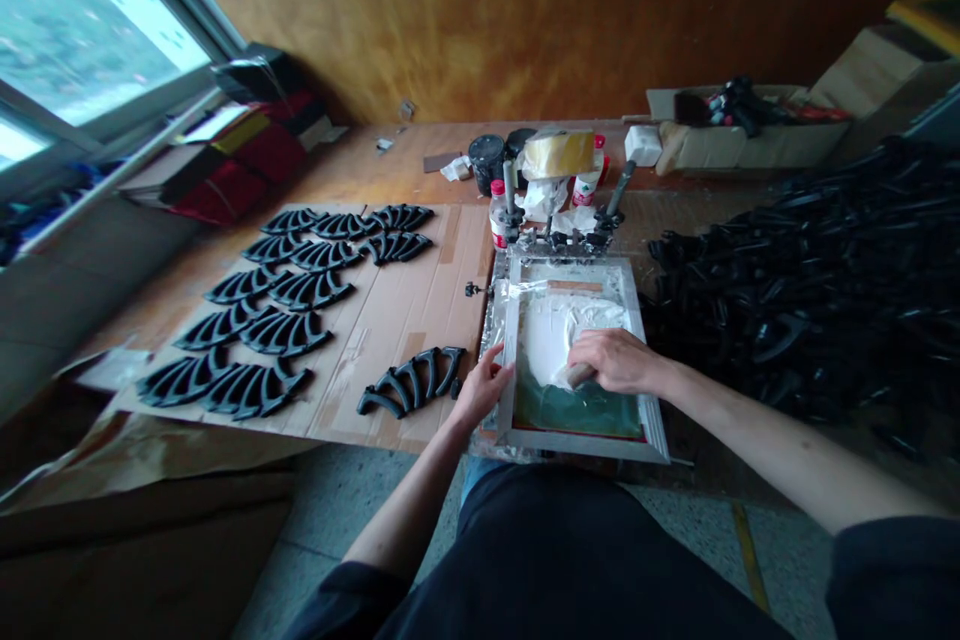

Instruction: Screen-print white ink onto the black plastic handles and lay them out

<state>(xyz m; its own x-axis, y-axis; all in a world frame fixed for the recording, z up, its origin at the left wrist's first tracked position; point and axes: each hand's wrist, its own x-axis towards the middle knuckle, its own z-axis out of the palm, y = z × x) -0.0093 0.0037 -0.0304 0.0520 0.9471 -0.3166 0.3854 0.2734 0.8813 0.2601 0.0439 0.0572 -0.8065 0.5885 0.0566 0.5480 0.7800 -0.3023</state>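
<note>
A metal-framed screen (655, 420) lies flat under clamps, its mesh green at the near end and covered with white paste (541, 325) farther back. My right hand (611, 360) is closed round a squeegee-like tool (580, 376) whose lower edge meets the paste. At the frame's left side rests my left hand (486, 385), its fingers apart and touching the frame edge. Just left of that hand, a curved black ribbed part (412, 382) lies on the cardboard sheet (390, 310).
Rows of black ribbed parts (281, 330) cover the cardboard's left. A large heap of black parts (780, 320) lies right of the screen. Behind the screen stand clamp posts (619, 190), a black tub (487, 162) and red-capped bottles (587, 182). An open carton (780, 145) sits at the back right.
</note>
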